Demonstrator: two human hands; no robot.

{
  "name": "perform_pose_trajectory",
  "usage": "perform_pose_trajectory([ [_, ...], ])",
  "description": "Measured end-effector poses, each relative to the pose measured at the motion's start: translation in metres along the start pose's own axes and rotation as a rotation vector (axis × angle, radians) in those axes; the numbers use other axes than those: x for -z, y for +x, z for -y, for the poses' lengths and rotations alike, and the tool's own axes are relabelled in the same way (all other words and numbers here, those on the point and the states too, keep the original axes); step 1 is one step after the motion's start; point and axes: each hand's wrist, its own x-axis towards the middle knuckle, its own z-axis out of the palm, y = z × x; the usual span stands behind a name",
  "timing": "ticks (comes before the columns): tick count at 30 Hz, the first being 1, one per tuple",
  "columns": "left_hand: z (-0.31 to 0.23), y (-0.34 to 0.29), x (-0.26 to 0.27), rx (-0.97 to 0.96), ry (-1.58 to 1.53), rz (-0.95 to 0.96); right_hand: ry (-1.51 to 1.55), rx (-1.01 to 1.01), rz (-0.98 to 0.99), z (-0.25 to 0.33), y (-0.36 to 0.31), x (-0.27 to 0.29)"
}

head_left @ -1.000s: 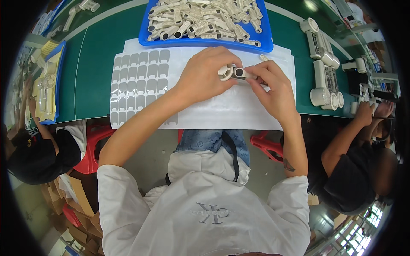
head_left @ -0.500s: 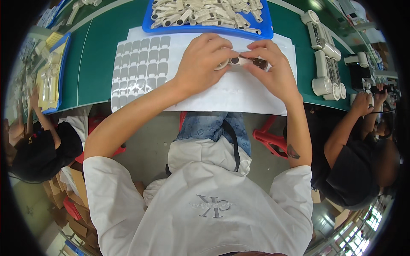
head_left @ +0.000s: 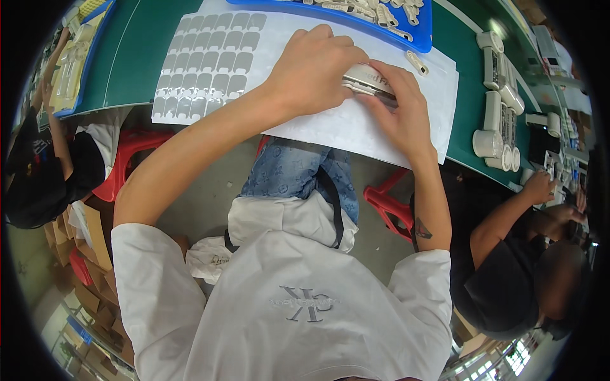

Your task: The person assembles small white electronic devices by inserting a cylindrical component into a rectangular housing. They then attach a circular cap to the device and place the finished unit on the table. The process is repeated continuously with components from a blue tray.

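Observation:
My left hand [head_left: 318, 73] and my right hand [head_left: 401, 108] meet over the white sheet [head_left: 324, 130]. Between them they grip a white plastic device part [head_left: 367, 77], long and narrow, with printing on its upper face and a dark strip along its near side. Left fingers wrap its left end, partly hiding it. The right thumb presses from the near side while the right fingers curl over the far side. Past my right fingers, one small cream plastic piece [head_left: 417, 63] lies on the sheet, apart from both hands.
A blue tray [head_left: 422, 41] of similar cream pieces stands at the far side. Grey stickers [head_left: 210, 60] in rows lie left of my hands. White handheld devices [head_left: 492, 120] line the green table's right side. Co-workers sit left and right; a red stool [head_left: 387, 200] is below.
The whole view has shifted. The held part has been turned, so its printed face now shows. A loose cream piece now shows on the sheet beside the tray.

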Motion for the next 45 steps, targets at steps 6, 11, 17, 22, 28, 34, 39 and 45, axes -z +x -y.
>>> perform_pose_trajectory([
  [6,-0.013,0.003,0.001,0.155,-0.074,-0.021,0.34,-0.268,0.058,-0.001,0.004,0.005],
  [11,-0.018,0.007,0.002,0.22,-0.082,-0.007,0.447,-0.373,0.088,-0.002,0.006,0.008],
  [17,-0.014,0.007,-0.002,0.168,-0.074,-0.031,0.335,-0.159,0.078,-0.014,0.004,0.008],
  [22,-0.016,0.008,-0.006,0.186,-0.086,-0.02,0.243,-0.107,0.044,-0.018,0.0,0.01],
  [28,-0.015,0.007,-0.009,0.229,-0.08,-0.041,0.283,-0.107,0.067,-0.023,0.006,0.009],
  [34,-0.005,0.005,0.024,0.423,-0.341,-0.127,0.688,-0.241,-0.102,-0.031,0.016,0.012],
  [39,0.025,-0.031,0.071,0.445,-0.712,-0.686,0.169,0.032,0.062,0.022,0.024,-0.001],
  [45,0.032,-0.049,0.099,0.471,-0.91,-0.838,0.096,0.174,0.172,0.092,0.022,-0.081],
])
